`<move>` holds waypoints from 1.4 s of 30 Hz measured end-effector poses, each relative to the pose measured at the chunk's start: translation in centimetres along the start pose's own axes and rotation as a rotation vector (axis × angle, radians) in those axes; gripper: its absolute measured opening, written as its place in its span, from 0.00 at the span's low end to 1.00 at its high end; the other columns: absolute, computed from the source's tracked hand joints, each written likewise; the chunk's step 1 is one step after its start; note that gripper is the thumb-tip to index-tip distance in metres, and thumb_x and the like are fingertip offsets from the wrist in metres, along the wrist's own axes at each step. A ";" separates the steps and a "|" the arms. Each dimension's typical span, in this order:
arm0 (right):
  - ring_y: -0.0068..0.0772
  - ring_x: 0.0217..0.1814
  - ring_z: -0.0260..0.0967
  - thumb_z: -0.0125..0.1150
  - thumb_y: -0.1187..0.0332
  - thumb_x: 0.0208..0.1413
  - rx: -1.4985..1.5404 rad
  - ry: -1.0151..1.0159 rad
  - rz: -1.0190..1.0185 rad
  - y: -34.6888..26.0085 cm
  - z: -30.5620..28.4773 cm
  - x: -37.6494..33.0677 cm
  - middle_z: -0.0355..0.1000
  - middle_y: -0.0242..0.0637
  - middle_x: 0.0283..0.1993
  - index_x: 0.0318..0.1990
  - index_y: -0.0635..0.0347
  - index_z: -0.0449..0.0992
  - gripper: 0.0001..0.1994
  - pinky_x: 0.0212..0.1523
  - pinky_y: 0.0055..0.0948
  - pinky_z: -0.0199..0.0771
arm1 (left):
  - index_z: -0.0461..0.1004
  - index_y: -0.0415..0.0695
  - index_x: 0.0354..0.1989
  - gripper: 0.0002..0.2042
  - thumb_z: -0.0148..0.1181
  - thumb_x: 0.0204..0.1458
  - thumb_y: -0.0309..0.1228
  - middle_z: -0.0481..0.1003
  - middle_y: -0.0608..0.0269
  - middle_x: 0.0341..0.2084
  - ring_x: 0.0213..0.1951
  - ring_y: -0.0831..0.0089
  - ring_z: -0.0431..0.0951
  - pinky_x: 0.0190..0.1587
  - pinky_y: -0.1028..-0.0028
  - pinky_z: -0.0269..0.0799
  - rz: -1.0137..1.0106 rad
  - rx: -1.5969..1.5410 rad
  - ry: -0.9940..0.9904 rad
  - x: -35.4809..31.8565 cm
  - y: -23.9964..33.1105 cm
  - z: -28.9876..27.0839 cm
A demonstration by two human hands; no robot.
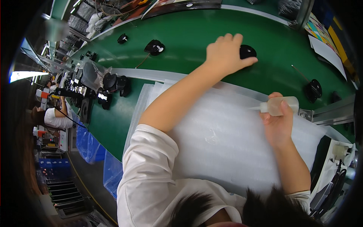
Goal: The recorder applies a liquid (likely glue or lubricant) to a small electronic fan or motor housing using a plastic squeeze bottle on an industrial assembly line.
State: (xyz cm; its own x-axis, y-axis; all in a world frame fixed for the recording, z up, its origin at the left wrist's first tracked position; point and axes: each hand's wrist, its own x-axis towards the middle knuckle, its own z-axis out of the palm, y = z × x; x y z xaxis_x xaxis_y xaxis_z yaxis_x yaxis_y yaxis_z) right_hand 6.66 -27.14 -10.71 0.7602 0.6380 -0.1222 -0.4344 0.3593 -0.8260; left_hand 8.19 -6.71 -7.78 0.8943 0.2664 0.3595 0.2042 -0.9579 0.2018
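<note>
Two hands (pixel 224 56) (one squeeze bottle (pixel 278 104))

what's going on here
A person holds a small translucent bottle in the right hand, its nozzle pointing left above a white sheet. The left hand reaches to a black rounded part on the green surface; whether it grips it is unclear. Other black parts lie around.
</note>
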 end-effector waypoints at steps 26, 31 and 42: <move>0.19 0.21 0.58 0.52 0.56 0.46 0.174 0.005 -0.014 2.0 0.7 2.3 0.64 0.30 0.22 0.31 0.54 0.67 0.12 0.22 0.20 0.56 | 0.64 0.44 0.17 0.06 0.47 0.43 0.30 0.55 0.75 0.08 0.08 0.86 0.50 0.10 0.83 0.41 -0.646 -1.008 0.029 -3.0 -18.0 -4.2; 0.20 0.21 0.57 0.53 0.56 0.45 0.167 -0.016 -0.019 2.8 1.0 2.8 0.62 0.30 0.21 0.29 0.55 0.66 0.12 0.21 0.20 0.55 | 0.62 0.45 0.16 0.07 0.46 0.42 0.31 0.53 0.74 0.06 0.06 0.84 0.48 0.08 0.81 0.40 -0.780 -0.818 -0.206 -2.7 -23.5 -4.1; 0.20 0.20 0.58 0.54 0.57 0.46 0.265 -0.025 -0.008 3.2 1.7 3.1 0.63 0.30 0.23 0.32 0.55 0.68 0.13 0.20 0.20 0.55 | 0.69 0.39 0.19 0.09 0.49 0.42 0.33 0.67 0.59 0.11 0.15 0.71 0.66 0.18 0.73 0.58 0.260 0.226 -0.284 -2.3 -33.8 -3.1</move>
State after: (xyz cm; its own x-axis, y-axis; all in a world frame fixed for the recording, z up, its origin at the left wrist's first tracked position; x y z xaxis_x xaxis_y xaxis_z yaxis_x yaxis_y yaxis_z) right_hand 6.81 -22.88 -12.81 0.7537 0.6495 -0.0999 -0.5420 0.5285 -0.6534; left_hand -2.01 25.40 -12.60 0.9949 0.0041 0.1009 0.0121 -0.9969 -0.0780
